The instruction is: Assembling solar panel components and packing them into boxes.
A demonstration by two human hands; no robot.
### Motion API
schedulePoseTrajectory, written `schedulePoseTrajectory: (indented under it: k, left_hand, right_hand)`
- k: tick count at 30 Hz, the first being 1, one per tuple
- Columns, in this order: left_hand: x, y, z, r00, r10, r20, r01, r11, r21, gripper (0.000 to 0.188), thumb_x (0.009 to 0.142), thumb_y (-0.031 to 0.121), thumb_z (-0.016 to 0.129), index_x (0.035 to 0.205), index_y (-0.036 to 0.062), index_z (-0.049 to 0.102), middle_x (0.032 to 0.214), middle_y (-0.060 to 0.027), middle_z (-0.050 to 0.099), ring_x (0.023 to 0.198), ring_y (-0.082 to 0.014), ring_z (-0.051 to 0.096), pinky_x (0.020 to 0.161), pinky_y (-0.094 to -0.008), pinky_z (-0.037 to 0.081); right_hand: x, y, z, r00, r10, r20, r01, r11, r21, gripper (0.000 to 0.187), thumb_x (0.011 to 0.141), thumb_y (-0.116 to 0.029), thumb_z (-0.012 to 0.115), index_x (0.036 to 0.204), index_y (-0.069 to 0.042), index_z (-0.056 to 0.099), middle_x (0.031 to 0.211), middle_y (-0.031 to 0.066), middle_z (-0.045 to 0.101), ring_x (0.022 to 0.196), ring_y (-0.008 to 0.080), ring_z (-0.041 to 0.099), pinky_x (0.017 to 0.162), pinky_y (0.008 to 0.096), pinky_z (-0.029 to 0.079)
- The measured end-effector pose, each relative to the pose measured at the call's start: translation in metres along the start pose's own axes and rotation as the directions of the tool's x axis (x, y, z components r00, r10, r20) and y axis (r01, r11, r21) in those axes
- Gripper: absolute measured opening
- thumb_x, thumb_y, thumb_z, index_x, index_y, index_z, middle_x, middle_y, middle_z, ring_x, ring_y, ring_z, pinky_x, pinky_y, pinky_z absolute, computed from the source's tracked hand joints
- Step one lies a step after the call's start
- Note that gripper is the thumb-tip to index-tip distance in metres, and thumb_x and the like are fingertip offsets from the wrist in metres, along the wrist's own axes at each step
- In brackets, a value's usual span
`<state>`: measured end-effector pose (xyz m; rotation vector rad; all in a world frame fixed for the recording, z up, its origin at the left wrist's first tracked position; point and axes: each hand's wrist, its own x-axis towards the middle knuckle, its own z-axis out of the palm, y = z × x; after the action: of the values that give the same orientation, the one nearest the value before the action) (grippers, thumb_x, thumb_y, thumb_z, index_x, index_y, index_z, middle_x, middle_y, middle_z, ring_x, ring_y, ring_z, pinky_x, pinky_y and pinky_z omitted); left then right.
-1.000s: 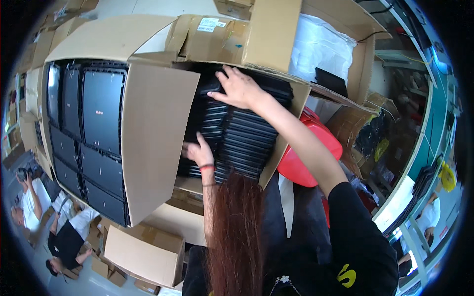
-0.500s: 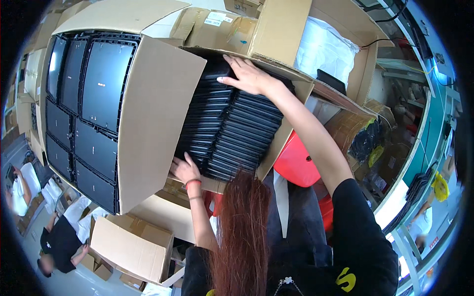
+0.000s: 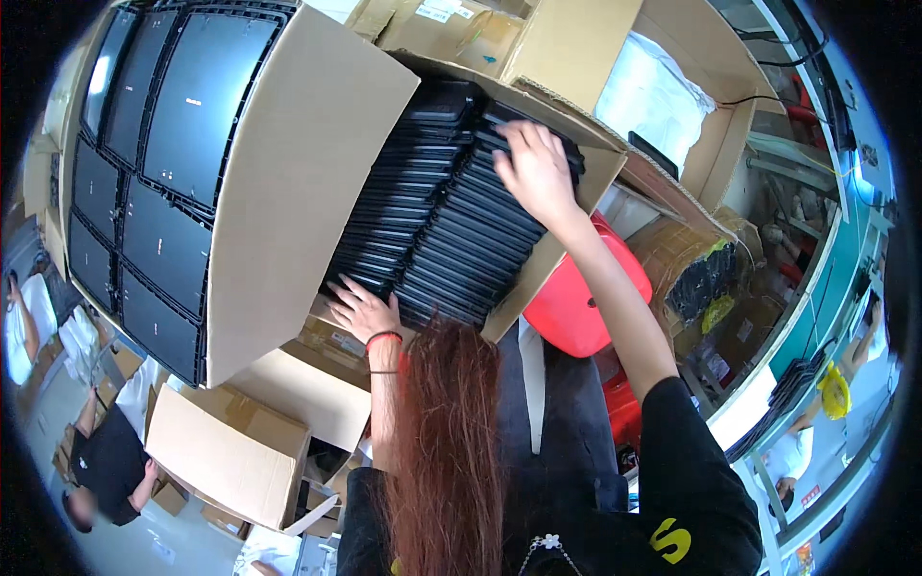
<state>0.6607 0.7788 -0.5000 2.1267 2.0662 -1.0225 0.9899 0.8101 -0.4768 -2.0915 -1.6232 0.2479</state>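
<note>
A cardboard box in front of me holds thin black plastic panels, stood on edge in two tight rows. On the far end of the right-hand row rests my right hand, open, its thumb apart from the slightly bent fingers. At the near left corner of the box lies my left hand, fingers spread against the lowest panels of the left-hand row. Neither hand lifts a panel clear of the rows.
To the left, behind a raised flap, a larger carton holds flat black frames. A red stool stands right of my box. An opened carton with white wrapping sits far right. People are at lower left.
My right hand has shifted right, from the far end of the left row onto the right row, uncovering the left row's far panels. My left hand stays by the near corner, fingers more spread.
</note>
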Motion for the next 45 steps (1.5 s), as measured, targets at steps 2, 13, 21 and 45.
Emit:
schedulePoseTrajectory:
  k: [2,13,21,45]
  left_hand:
    - [0.01,0.0,-0.002,0.999,0.032,0.017,-0.031,0.996,-0.079,0.118,0.066,0.055,0.075,0.146,-0.0034,0.01,0.147,-0.0312,0.017,0.131,-0.0468,0.031,0.111,-0.046,0.026]
    - [0.013,-0.013,0.01,0.978,0.139,-0.154,-0.174,0.954,-0.243,0.11,0.07,0.041,0.076,0.146,-0.0017,0.009,0.145,-0.0341,0.017,0.129,-0.0544,0.026,0.111,-0.0499,0.025]
    - [0.015,-0.005,-0.021,0.968,0.174,-0.182,-0.233,0.892,-0.388,0.099,0.075,0.029,0.073,0.145,-0.0038,0.011,0.143,-0.0337,0.022,0.13,-0.0517,0.025,0.11,-0.0499,0.024]
    - [0.156,0.158,-0.141,0.467,0.406,-0.785,-0.864,0.398,-0.308,0.043,0.088,0.017,0.051,0.129,0.0038,0.045,0.132,-0.0197,0.043,0.127,-0.0389,0.034,0.106,-0.0504,0.024]
  right_hand:
    - [0.018,-0.004,0.015,0.996,-0.033,0.085,0.044,0.99,-0.135,0.048,0.073,-0.031,0.071,0.109,-0.001,0.058,0.111,0.0121,0.053,0.106,0.0266,0.05,0.094,0.0386,0.038]
    - [0.078,0.017,0.047,0.712,0.193,0.675,-0.026,0.968,-0.25,0.08,0.067,-0.062,0.07,0.122,-0.006,0.057,0.128,0.0177,0.05,0.128,0.0314,0.042,0.103,0.0443,0.037]
    - [0.085,0.021,0.041,0.619,0.182,0.764,-0.105,0.983,-0.149,0.079,0.069,-0.065,0.067,0.124,-0.008,0.058,0.137,0.0187,0.043,0.127,0.0333,0.043,0.104,0.0459,0.035]
    - [0.064,0.038,0.045,0.725,0.262,0.637,-0.441,0.887,0.136,0.089,0.081,-0.04,0.064,0.142,0.002,0.015,0.129,0.0315,0.047,0.119,0.0415,0.048,0.102,0.0436,0.039]
